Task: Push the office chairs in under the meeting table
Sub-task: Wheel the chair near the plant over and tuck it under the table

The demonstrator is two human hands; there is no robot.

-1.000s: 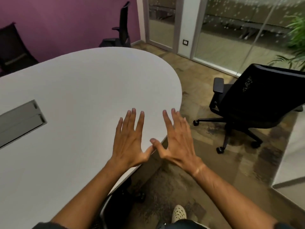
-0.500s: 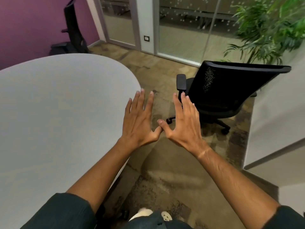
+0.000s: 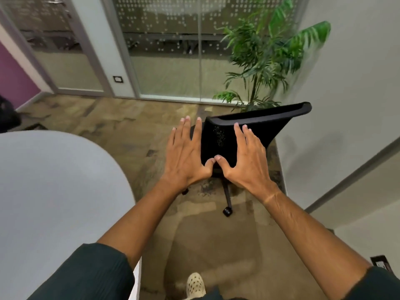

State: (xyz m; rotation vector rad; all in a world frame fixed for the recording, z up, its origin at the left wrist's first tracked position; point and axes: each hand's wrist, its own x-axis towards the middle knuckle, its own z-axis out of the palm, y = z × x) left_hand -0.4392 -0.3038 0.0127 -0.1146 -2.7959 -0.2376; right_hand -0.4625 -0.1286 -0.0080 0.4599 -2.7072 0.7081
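Note:
A black mesh-backed office chair [image 3: 257, 126] on castors stands on the carpet ahead of me, its back turned toward me, off the rounded end of the white meeting table [image 3: 54, 191] at the left. My left hand [image 3: 186, 154] and my right hand [image 3: 244, 161] are stretched out side by side, fingers spread, thumbs almost meeting. Both appear in front of the chair's backrest, holding nothing. Whether they touch the chair I cannot tell. My hands hide the seat.
A potted palm [image 3: 264, 53] stands behind the chair by the glass partition [image 3: 173, 50]. A white wall [image 3: 346, 105] closes the right side. Part of another black chair [image 3: 6, 113] shows at the far left edge. My shoe [image 3: 195, 284] is on the carpet below.
My view has swung right, away from the table top toward the chair. Both open hands have left the table edge and now line up with the chair's backrest.

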